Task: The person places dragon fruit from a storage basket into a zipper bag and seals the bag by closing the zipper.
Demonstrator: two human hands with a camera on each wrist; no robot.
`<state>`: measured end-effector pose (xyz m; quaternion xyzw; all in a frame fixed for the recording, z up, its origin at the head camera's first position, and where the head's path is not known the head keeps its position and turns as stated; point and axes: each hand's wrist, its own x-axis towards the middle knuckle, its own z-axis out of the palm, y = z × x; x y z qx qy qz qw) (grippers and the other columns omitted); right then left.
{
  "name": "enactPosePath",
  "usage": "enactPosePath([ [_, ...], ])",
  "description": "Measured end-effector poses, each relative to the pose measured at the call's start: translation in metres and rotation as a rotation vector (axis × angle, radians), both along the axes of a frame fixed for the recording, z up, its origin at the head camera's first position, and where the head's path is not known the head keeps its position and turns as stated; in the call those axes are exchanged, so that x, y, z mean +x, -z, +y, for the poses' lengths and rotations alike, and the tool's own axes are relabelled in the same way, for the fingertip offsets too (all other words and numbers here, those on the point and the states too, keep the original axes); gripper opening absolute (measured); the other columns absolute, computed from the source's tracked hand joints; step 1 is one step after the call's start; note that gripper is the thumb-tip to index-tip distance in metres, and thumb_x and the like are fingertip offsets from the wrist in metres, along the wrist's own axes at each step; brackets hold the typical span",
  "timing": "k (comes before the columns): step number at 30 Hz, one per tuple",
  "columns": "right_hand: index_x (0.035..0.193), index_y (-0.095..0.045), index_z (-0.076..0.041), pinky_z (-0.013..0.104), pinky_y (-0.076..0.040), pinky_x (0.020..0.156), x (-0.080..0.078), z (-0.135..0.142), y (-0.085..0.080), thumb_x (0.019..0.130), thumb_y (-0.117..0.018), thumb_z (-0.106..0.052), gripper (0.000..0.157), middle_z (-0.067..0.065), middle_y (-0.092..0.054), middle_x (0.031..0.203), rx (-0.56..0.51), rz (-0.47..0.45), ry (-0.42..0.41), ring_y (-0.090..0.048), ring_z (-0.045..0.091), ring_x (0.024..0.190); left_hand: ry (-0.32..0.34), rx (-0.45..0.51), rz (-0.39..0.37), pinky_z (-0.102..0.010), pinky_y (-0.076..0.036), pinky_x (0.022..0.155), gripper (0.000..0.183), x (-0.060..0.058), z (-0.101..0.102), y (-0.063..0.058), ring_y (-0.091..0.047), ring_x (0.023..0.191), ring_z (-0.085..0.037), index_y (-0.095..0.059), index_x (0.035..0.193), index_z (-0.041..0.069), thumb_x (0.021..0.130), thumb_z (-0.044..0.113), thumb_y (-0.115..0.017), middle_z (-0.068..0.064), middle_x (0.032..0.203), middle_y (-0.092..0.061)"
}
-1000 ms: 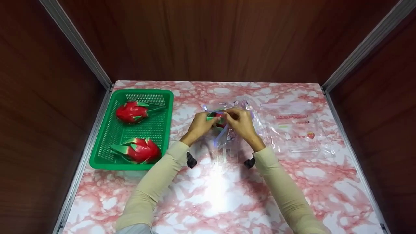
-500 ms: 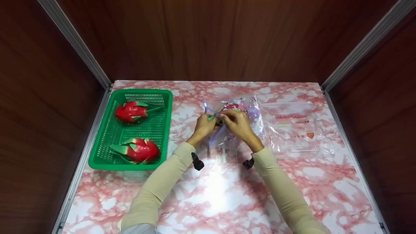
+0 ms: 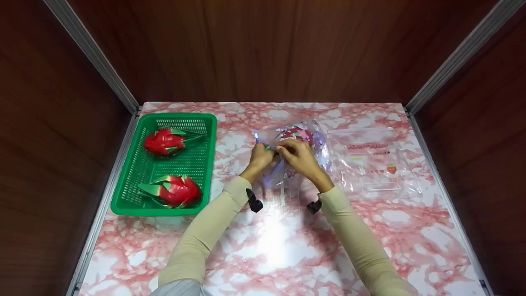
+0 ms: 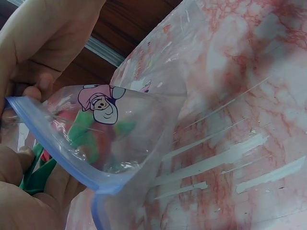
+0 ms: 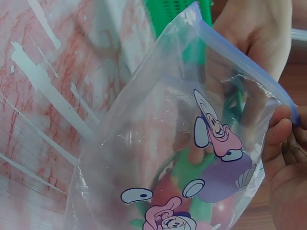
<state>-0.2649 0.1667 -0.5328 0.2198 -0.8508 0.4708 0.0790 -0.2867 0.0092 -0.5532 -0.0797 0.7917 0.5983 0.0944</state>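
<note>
A red dragon fruit with green leaves (image 3: pixel 294 133) lies inside a clear zip bag (image 3: pixel 289 174) printed with pink and purple cartoons. My left hand (image 3: pixel 260 159) reaches into the bag's mouth and pinches the fruit's green leaf tips (image 4: pixel 36 177). On the opposite side, my right hand (image 3: pixel 302 160) pinches the purple zip edge (image 5: pixel 288 103) between thumb and fingers. The mouth gapes around the left fingers in the right wrist view, with the fruit's body (image 5: pixel 168 189) showing blurred through the plastic.
A green basket (image 3: pixel 211 164) at the left holds two more dragon fruits, one at the back (image 3: pixel 164 142) and one at the front (image 3: pixel 181 192). Another clear zip bag (image 3: pixel 370 181) with a strawberry print lies flat to the right. Wooden panels (image 3: pixel 263 53) enclose the marbled table.
The dragon fruit has gone deeper into the bag, its red body now to the right behind the right hand. My left hand has shifted slightly right; the right keeps its pinch on the edge.
</note>
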Motion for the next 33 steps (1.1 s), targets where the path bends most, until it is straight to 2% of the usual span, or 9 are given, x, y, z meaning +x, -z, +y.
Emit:
enactPosePath([
  [10,0.111,-0.080,0.002,0.020,-0.053,0.075,0.001,-0.003,-0.003,0.103,-0.070,-0.010,0.017,0.013,-0.081,0.104,-0.028,0.014,-0.018,-0.065,0.007,0.080,-0.060,-0.003,0.012,-0.037,-0.054,0.089,0.033,-0.004,0.001,-0.002,-0.057,0.089,-0.021,-0.068,0.106,-0.003,0.103,0.029,-0.068,-0.008,0.093,-0.063],
  [15,0.111,-0.080,0.002,0.019,-0.053,0.066,0.001,-0.004,-0.004,0.104,-0.070,-0.011,0.018,0.015,-0.080,0.101,-0.049,0.005,-0.044,-0.062,0.007,0.069,-0.083,-0.067,-0.012,-0.040,-0.054,0.091,0.035,-0.005,0.002,-0.002,-0.057,0.089,-0.021,-0.064,0.101,0.003,0.102,0.037,-0.068,-0.008,0.094,-0.064],
  [19,0.112,-0.080,0.000,0.020,-0.053,0.058,0.001,-0.004,-0.004,0.104,-0.069,-0.011,0.018,0.017,-0.080,0.097,-0.069,-0.014,-0.052,-0.060,0.006,0.062,-0.068,-0.057,-0.052,-0.041,-0.054,0.100,0.040,-0.010,0.002,-0.001,-0.063,0.100,-0.023,-0.066,0.111,0.001,0.102,0.039,-0.069,-0.013,0.110,-0.072],
  [23,0.112,-0.080,0.000,0.019,-0.052,0.061,0.003,-0.005,-0.007,0.105,-0.069,-0.013,0.018,0.015,-0.079,0.097,-0.045,-0.007,-0.039,-0.061,0.006,0.065,-0.001,-0.016,-0.032,-0.035,-0.052,0.108,0.039,-0.027,-0.001,0.016,-0.065,0.113,-0.024,-0.066,0.126,-0.001,0.095,0.021,-0.075,-0.015,0.126,-0.073],
  [24,0.112,-0.080,-0.001,0.019,-0.052,0.062,0.004,-0.005,-0.007,0.105,-0.069,-0.013,0.019,0.014,-0.080,0.098,-0.036,-0.002,-0.035,-0.061,0.006,0.066,0.006,0.026,0.030,-0.029,-0.053,0.104,0.040,-0.037,-0.002,0.036,-0.065,0.109,-0.020,-0.067,0.124,0.004,0.091,0.023,-0.079,-0.010,0.122,-0.075],
  [27,0.112,-0.080,-0.001,0.019,-0.052,0.066,0.004,-0.006,-0.008,0.105,-0.069,-0.013,0.018,0.014,-0.080,0.100,-0.017,0.017,-0.027,-0.062,0.006,0.070,0.014,0.100,0.051,-0.026,-0.052,0.104,0.044,-0.045,-0.002,0.044,-0.063,0.111,-0.019,-0.064,0.128,0.005,0.089,0.016,-0.079,-0.007,0.124,-0.073],
  [30,0.112,-0.080,0.000,0.019,-0.052,0.064,0.003,-0.006,-0.008,0.104,-0.070,-0.012,0.018,0.014,-0.080,0.099,-0.023,0.029,-0.026,-0.062,0.006,0.068,-0.003,0.219,0.044,-0.025,-0.053,0.095,0.028,-0.039,0.001,0.033,-0.061,0.103,-0.017,-0.064,0.119,0.005,0.096,0.017,-0.075,-0.004,0.109,-0.070],
  [31,0.112,-0.080,-0.001,0.019,-0.052,0.063,0.003,-0.006,-0.009,0.104,-0.070,-0.012,0.017,0.014,-0.079,0.097,-0.031,0.029,-0.025,-0.061,0.006,0.066,-0.009,0.232,-0.008,-0.028,-0.054,0.094,0.020,-0.030,0.003,0.013,-0.062,0.101,-0.019,-0.064,0.115,0.000,0.099,0.011,-0.070,-0.006,0.105,-0.070],
  [33,0.112,-0.081,-0.003,0.019,-0.052,0.061,0.002,-0.006,-0.009,0.104,-0.070,-0.012,0.016,0.013,-0.079,0.095,-0.052,0.024,-0.023,-0.061,0.006,0.064,-0.006,0.273,-0.002,-0.023,-0.052,0.078,0.015,-0.025,0.005,0.002,-0.058,0.081,-0.013,-0.066,0.096,0.005,0.104,0.017,-0.067,0.001,0.081,-0.062],
])
